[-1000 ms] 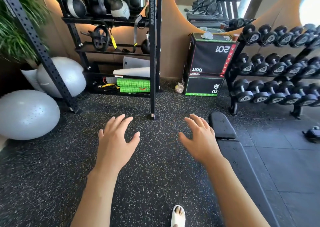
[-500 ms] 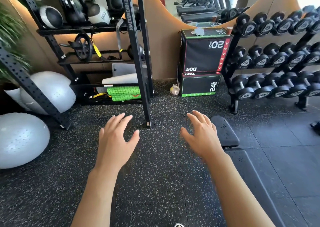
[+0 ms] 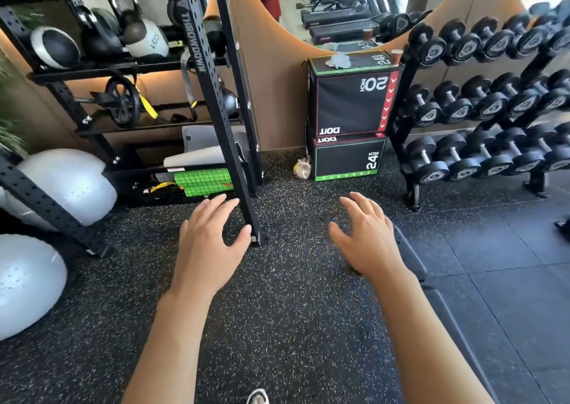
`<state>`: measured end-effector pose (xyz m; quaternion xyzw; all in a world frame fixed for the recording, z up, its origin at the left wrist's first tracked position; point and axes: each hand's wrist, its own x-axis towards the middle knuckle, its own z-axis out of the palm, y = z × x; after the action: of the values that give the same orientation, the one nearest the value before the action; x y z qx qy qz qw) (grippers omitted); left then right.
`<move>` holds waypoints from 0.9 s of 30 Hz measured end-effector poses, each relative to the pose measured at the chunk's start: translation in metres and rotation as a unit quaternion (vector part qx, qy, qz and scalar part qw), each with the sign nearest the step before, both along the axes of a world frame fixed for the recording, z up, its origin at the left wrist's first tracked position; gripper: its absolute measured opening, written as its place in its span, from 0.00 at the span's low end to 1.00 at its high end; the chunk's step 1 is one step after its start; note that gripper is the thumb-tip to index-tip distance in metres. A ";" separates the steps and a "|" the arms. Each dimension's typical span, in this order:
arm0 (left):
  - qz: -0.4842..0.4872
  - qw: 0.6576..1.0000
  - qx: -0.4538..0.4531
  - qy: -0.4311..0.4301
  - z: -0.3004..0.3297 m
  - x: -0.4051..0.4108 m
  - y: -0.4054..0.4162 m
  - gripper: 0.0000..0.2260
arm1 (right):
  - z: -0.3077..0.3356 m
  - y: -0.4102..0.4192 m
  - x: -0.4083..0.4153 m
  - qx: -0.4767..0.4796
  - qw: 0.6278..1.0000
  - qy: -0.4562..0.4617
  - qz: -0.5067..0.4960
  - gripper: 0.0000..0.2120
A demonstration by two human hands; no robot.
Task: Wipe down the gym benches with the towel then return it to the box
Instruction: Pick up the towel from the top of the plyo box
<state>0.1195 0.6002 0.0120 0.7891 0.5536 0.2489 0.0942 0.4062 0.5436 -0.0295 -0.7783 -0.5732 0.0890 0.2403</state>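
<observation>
**Reaching forward with both hands bare, towel lying on the far box**

Starting at the far left, two pale grey exercise balls (image 3: 64, 184) rest on the speckled rubber floor (image 3: 287, 311), one behind the other, with a slanted black rack strut crossing in front of them. Just to their right stands a black storage rack (image 3: 212, 73) whose shelves carry medicine balls, a kettlebell (image 3: 131, 18), an ab wheel (image 3: 122, 101) and, on the lowest level, a green gridded mat (image 3: 203, 181).

The left hand (image 3: 208, 249) is stretched out palm down over the floor, fingers straight and slightly spread, holding nothing; in the picture its thumb lies just beside the foot of the rack's front post. The right hand (image 3: 368, 240) is held out the same way, fingers loosely extended and apart, also holding nothing.

Beyond the hands, against the tan wall, two black plyo boxes are stacked, the upper box (image 3: 351, 101) marked 20 inch and the lower box (image 3: 348, 160) marked 24 inch. A crumpled pale towel (image 3: 339, 60) lies on top of the upper box, with a brown paper cup (image 3: 396, 56) near its right edge. A small crumpled bag (image 3: 302, 169) sits on the floor beside the lower box.

Under the right forearm a black padded gym bench (image 3: 410, 258) runs toward the lower right. Farther right a three-tier dumbbell rack (image 3: 493, 104) is full of black dumbbells.
</observation>
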 end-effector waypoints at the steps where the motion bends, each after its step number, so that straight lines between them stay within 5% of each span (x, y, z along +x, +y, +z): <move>1: -0.005 1.000 -0.003 0.000 -0.002 0.005 0.011 0.25 | -0.002 0.008 0.004 -0.004 1.000 -0.002 -0.004 0.31; 27: -0.119 0.992 -0.045 0.006 -0.009 0.055 0.356 0.27 | 0.003 0.291 0.024 -0.051 0.994 -0.022 -0.097 0.35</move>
<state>0.1742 0.9563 0.0027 0.8457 0.4673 0.2057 0.1551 0.4304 0.8343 -0.0266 -0.8433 -0.4948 0.0777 0.1949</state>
